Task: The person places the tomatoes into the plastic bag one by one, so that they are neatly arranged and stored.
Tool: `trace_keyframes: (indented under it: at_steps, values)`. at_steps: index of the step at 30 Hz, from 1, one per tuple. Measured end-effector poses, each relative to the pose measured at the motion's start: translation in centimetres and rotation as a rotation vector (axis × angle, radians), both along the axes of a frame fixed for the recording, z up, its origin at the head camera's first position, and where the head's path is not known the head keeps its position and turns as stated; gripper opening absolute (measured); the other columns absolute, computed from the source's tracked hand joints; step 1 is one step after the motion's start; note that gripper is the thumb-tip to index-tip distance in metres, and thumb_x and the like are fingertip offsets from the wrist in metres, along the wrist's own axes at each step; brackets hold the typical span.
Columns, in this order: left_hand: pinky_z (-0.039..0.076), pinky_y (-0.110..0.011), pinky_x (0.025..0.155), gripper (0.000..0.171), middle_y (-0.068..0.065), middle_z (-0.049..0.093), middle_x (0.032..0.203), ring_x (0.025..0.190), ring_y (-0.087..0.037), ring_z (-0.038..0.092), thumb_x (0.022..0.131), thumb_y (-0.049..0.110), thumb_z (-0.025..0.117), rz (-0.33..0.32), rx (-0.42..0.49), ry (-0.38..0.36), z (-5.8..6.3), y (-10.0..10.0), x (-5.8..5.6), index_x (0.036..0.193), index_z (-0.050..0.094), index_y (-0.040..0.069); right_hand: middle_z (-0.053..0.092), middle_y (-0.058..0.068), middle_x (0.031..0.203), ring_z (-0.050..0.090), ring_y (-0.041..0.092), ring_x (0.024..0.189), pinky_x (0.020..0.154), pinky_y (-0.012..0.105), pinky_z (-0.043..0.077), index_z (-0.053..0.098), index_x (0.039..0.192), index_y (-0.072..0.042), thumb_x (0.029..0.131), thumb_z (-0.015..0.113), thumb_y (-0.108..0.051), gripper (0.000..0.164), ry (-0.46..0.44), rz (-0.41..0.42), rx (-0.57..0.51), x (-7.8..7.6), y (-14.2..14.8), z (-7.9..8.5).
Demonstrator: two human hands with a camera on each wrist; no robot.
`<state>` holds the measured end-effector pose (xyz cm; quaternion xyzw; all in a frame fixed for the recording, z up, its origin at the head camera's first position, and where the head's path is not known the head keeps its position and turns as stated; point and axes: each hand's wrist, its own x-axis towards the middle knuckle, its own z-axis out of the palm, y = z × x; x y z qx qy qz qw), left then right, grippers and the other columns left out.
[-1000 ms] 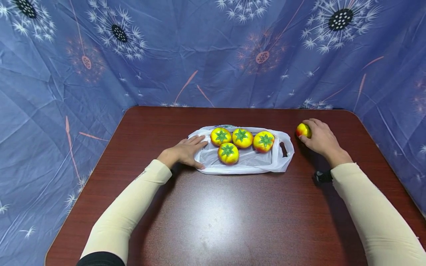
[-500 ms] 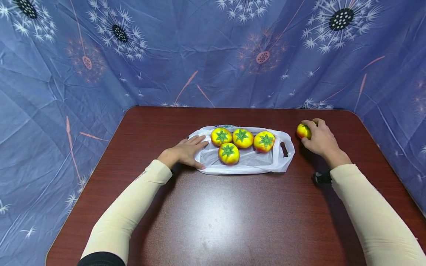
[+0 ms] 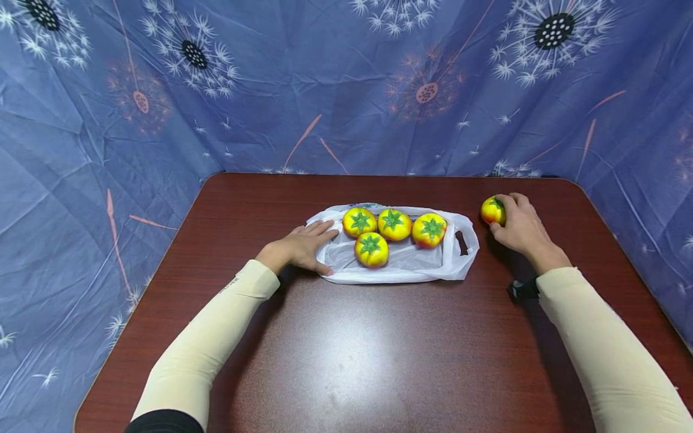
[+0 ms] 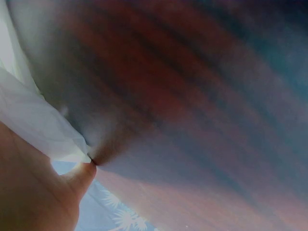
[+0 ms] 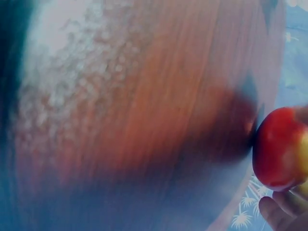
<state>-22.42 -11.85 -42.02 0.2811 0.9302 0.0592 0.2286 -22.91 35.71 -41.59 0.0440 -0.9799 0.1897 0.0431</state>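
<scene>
In the head view a white plastic bag (image 3: 400,273) lies flat on the table with several yellow-and-red tomatoes, green star-shaped leaves up, on it. One is the front tomato (image 3: 372,250). My left hand (image 3: 303,245) rests on the bag's left end, fingers spread; the left wrist view shows its thumb (image 4: 79,180) at the bag's edge. To the right of the bag, my right hand (image 3: 524,225) holds a separate tomato (image 3: 491,211) between thumb and fingers. The right wrist view shows that tomato's red side, with fingertips (image 5: 272,211) against it.
The dark red-brown table (image 3: 346,349) has rounded far corners. Behind it and at both sides hangs a blue cloth (image 3: 335,90) with dandelion prints. The bag's handle loop (image 3: 467,240) points toward the right hand.
The right fingers have shifted on the separate tomato, and its green leaves now show where the hand covered them. The left hand, bag and other tomatoes have stayed put.
</scene>
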Motion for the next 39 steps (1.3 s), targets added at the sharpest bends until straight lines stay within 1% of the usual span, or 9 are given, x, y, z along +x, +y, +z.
trace_keyframes:
  at_steps: [4, 10, 14, 18, 20, 24, 29, 34, 39]
  values:
    - [0.008, -0.056, 0.126, 0.103, -0.004, 0.003, 0.17, 0.158, -0.03, 0.004, 0.081, 0.059, 0.07, 0.003, 0.003, -0.004, -0.09, -0.02, -0.04, 0.16, 0.018, 0.019, 0.031, 0.037, 0.145, 0.035, 0.056, 0.122, 0.1, 0.069, 0.035, 0.04, 0.14, 0.002, 0.089, 0.068, -0.028, 0.065, -0.008, -0.017, 0.009, -0.16, -0.15, -0.25]
    - [0.008, -0.056, 0.126, 0.102, -0.003, 0.003, 0.17, 0.158, -0.029, 0.003, 0.081, 0.059, 0.07, 0.001, 0.002, -0.004, 0.03, 0.04, -0.07, 0.16, 0.018, 0.021, 0.034, 0.037, 0.143, 0.041, 0.056, 0.119, 0.099, 0.071, 0.038, 0.041, 0.14, 0.002, 0.088, 0.069, -0.02, 0.063, 0.003, -0.047, 0.02, -0.13, -0.2, -0.28]
    - [0.008, -0.056, 0.126, 0.102, -0.003, 0.003, 0.17, 0.158, -0.029, 0.002, 0.081, 0.059, 0.07, 0.003, -0.001, -0.001, 0.11, 0.04, -0.08, 0.16, 0.018, 0.021, 0.036, 0.034, 0.145, 0.039, 0.055, 0.121, 0.099, 0.069, 0.037, 0.043, 0.141, -0.002, 0.09, 0.069, -0.024, 0.062, 0.016, -0.069, 0.032, 0.09, -0.11, -0.23]
    - [0.007, -0.056, 0.126, 0.102, -0.003, 0.003, 0.17, 0.158, -0.029, 0.002, 0.081, 0.059, 0.07, 0.005, 0.003, -0.002, 0.07, 0.02, -0.08, 0.16, 0.018, 0.021, 0.034, 0.036, 0.144, 0.035, 0.057, 0.122, 0.098, 0.069, 0.036, 0.045, 0.141, -0.006, 0.089, 0.069, -0.027, 0.061, 0.02, -0.104, 0.025, 0.25, 0.02, -0.24]
    - [0.008, -0.056, 0.126, 0.102, -0.003, 0.003, 0.17, 0.158, -0.029, 0.003, 0.081, 0.059, 0.07, 0.006, 0.004, -0.003, 0.01, -0.03, -0.08, 0.16, 0.018, 0.021, 0.035, 0.037, 0.142, 0.037, 0.059, 0.12, 0.097, 0.069, 0.036, 0.046, 0.14, -0.006, 0.089, 0.068, -0.025, 0.059, 0.027, -0.108, 0.019, 0.27, 0.02, -0.23]
    - [0.008, -0.056, 0.126, 0.103, -0.004, 0.003, 0.17, 0.158, -0.03, 0.003, 0.081, 0.058, 0.07, 0.007, 0.006, -0.008, -0.15, -0.14, -0.08, 0.16, 0.018, 0.02, 0.042, 0.035, 0.138, 0.042, 0.059, 0.116, 0.096, 0.067, 0.038, 0.048, 0.138, -0.004, 0.087, 0.066, -0.021, 0.057, 0.058, -0.107, 0.021, 0.3, -0.07, -0.21]
    - [0.007, -0.056, 0.126, 0.102, -0.004, 0.002, 0.17, 0.158, -0.03, 0.002, 0.082, 0.057, 0.07, 0.01, 0.006, -0.007, -0.21, -0.15, -0.09, 0.16, 0.017, 0.02, 0.041, 0.035, 0.141, 0.038, 0.058, 0.116, 0.093, 0.068, 0.037, 0.046, 0.141, -0.006, 0.088, 0.069, -0.025, 0.061, 0.028, -0.16, 0.012, 0.45, 0.08, -0.31]
    - [0.007, -0.056, 0.126, 0.102, -0.004, 0.002, 0.17, 0.158, -0.029, 0.002, 0.081, 0.058, 0.07, 0.008, 0.004, -0.011, -0.03, -0.13, 0.01, 0.16, 0.017, 0.02, 0.039, 0.038, 0.139, 0.037, 0.06, 0.117, 0.096, 0.07, 0.035, 0.045, 0.141, -0.004, 0.088, 0.066, -0.019, 0.059, 0.031, -0.167, -0.004, 0.61, 0.26, -0.36]
    - [0.007, -0.056, 0.126, 0.102, -0.003, 0.002, 0.17, 0.158, -0.029, 0.002, 0.081, 0.058, 0.07, 0.008, 0.004, -0.005, -0.07, -0.15, 0.05, 0.16, 0.018, 0.021, 0.041, 0.038, 0.135, 0.036, 0.057, 0.116, 0.093, 0.068, 0.037, 0.045, 0.143, -0.006, 0.091, 0.065, -0.025, 0.059, 0.026, -0.204, 0.003, 0.66, 0.43, -0.41]
